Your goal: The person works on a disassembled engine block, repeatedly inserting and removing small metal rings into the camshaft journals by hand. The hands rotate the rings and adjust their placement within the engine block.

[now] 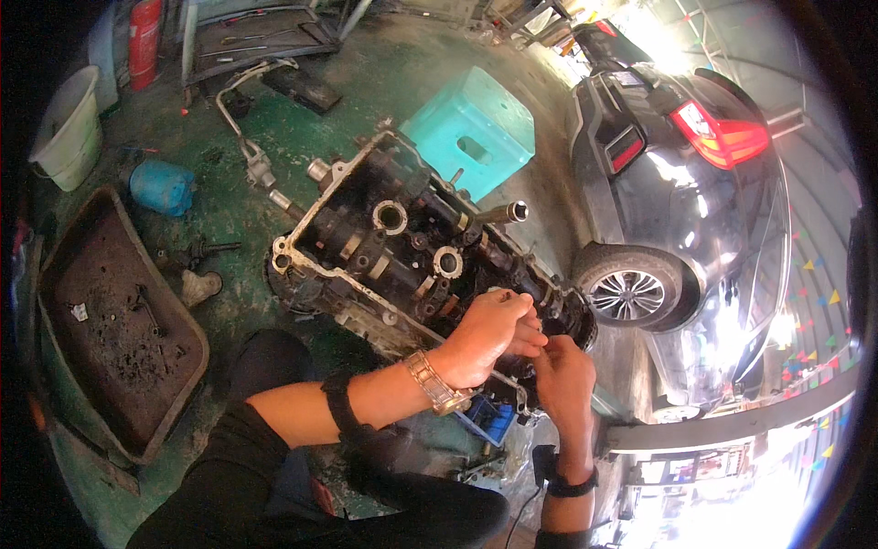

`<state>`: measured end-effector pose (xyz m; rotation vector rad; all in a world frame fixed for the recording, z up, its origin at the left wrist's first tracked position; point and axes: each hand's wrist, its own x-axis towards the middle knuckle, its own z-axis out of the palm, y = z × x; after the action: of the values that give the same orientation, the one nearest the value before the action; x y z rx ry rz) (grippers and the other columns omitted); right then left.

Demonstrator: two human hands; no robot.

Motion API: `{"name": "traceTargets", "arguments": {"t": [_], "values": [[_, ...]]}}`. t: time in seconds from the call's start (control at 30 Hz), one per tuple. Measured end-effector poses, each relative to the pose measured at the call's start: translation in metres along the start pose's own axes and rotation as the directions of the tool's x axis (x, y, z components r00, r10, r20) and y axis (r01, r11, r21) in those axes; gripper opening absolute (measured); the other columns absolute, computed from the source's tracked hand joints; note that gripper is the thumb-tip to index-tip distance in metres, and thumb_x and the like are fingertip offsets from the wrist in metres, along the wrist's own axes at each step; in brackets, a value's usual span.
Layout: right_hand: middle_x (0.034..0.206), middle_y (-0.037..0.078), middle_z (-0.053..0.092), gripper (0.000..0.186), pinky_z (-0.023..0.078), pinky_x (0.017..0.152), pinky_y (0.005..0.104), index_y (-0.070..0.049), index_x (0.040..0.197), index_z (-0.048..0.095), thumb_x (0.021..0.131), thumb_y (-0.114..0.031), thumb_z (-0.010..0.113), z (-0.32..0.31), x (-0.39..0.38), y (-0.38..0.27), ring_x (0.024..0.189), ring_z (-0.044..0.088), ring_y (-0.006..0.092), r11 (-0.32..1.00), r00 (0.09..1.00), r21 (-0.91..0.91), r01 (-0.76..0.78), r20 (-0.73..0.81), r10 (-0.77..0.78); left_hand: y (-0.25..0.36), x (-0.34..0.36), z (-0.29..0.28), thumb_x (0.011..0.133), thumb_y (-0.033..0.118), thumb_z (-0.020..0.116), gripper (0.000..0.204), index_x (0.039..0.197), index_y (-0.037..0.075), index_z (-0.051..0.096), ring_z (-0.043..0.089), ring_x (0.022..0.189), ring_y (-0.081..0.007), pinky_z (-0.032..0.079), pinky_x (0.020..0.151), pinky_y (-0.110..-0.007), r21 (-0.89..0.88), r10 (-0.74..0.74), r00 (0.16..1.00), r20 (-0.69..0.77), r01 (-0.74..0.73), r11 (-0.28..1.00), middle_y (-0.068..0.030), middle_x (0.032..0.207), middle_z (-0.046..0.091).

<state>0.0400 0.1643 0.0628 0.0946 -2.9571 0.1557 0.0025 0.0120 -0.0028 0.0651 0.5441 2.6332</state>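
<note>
An oily engine (352, 240) with its top off lies in front of me, showing dark inner parts and two pale round rings. Over its right end my left hand (489, 337) is closed, fingers curled together, with a metal-banded watch (433, 382) on the wrist. Close against its fingertips, my right hand (564, 377) is pinched shut at the engine's near right corner. Whatever sits between the fingers of either hand is too small or hidden to make out. A socket tool (514, 212) sticks out from the engine's far side.
Behind the engine stands a turquoise plastic stool (489, 114). A dirty metal tray (174, 403) with small parts lies at left, near a blue container (162, 188) and a pale bucket (73, 137). A blue bin (491, 419) sits below my hands. To the right is a dark car (677, 192).
</note>
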Motion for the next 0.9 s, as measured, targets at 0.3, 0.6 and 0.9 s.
{"name": "traceTargets", "arguments": {"t": [0.3,0.6,0.9], "values": [[0.085,0.015,0.066,0.021,0.050,0.063,0.0317,0.002,0.101,0.064,0.083,-0.005,0.069,-0.011,-0.006,-0.021,0.069,0.064,0.0220,0.932,0.978,0.317,0.176,-0.166,-0.128,-0.003,-0.002,0.004,0.103,0.030,0.045,0.031,0.100,0.001,0.056,0.066,0.091,-0.0220,0.056,0.076,-0.033,0.008,-0.027,0.999,-0.017,0.027,1.000,-0.0120,0.097,0.062],[0.089,0.017,0.064,0.031,0.051,0.066,0.0371,-0.003,0.112,0.064,0.081,0.001,0.066,-0.019,0.003,-0.037,0.074,0.063,0.0309,0.906,0.934,0.226,0.358,-0.106,-0.342,-0.007,-0.010,0.012,0.103,0.033,0.044,0.037,0.095,0.002,0.063,0.054,0.063,-0.0100,0.043,0.057,-0.024,-0.055,0.060,0.998,-0.004,-0.061,0.997,-0.0031,0.076,0.058],[0.082,0.015,0.064,0.021,0.049,0.065,0.0281,0.005,0.105,0.065,0.084,0.004,0.064,-0.027,0.009,-0.040,0.070,0.064,0.0194,0.863,0.894,0.238,0.445,-0.176,-0.412,-0.002,-0.011,0.011,0.103,0.036,0.044,0.038,0.096,0.001,0.058,0.060,0.068,-0.0133,0.051,0.061,-0.028,-0.067,0.059,0.997,0.050,-0.056,0.996,-0.0045,0.077,0.058]]}}
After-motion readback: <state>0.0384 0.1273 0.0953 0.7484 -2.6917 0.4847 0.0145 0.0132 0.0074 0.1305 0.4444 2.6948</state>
